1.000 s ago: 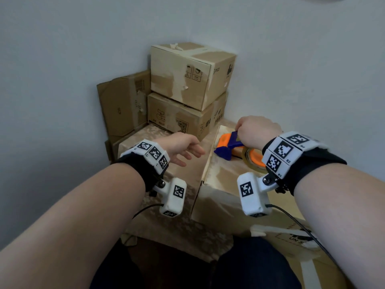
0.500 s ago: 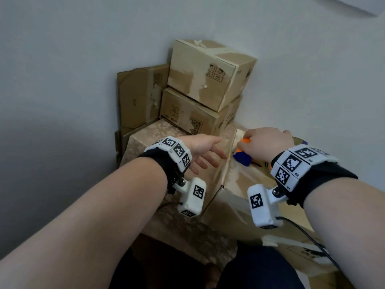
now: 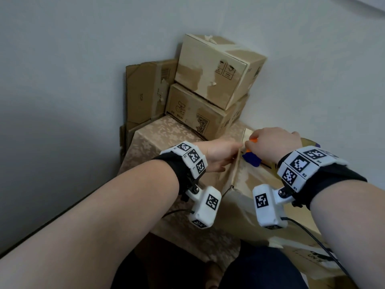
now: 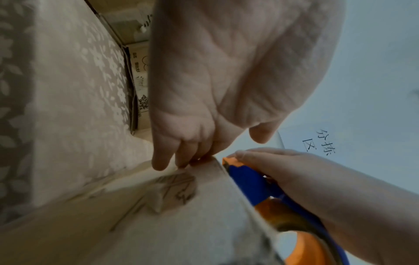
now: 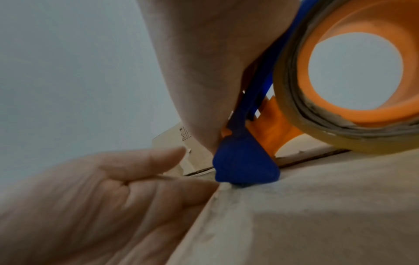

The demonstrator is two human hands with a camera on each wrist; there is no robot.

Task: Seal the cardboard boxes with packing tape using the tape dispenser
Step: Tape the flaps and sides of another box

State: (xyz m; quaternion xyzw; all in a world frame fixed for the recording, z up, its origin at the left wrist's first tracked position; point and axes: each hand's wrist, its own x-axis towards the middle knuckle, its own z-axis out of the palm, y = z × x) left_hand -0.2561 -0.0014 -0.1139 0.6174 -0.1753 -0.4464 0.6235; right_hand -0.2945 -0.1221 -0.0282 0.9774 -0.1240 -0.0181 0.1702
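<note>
The cardboard box (image 3: 250,184) lies in front of me, its top smeared with old tape. My right hand (image 3: 268,142) grips the blue and orange tape dispenser (image 3: 251,160), whose blue nose (image 5: 244,166) touches the box top at its far left edge. The brown tape roll (image 5: 285,89) on its orange core sits just above the box top (image 5: 317,206). My left hand (image 3: 227,151) lies against the box's left side, with straight fingers (image 5: 140,161) touching the top edge beside the nose. In the left wrist view its fingertips (image 4: 161,161) meet that edge close to the dispenser (image 4: 247,181).
Two taped boxes (image 3: 216,71) (image 3: 198,113) are stacked in the wall corner behind, with flattened cardboard (image 3: 143,92) leaning at their left. A floral cloth (image 3: 166,138) covers the surface beneath. Another box (image 3: 312,255) sits at the lower right by my knees.
My left hand has reached right to the box's top edge. The right hand has slid the dispenser leftward until its nose meets that edge.
</note>
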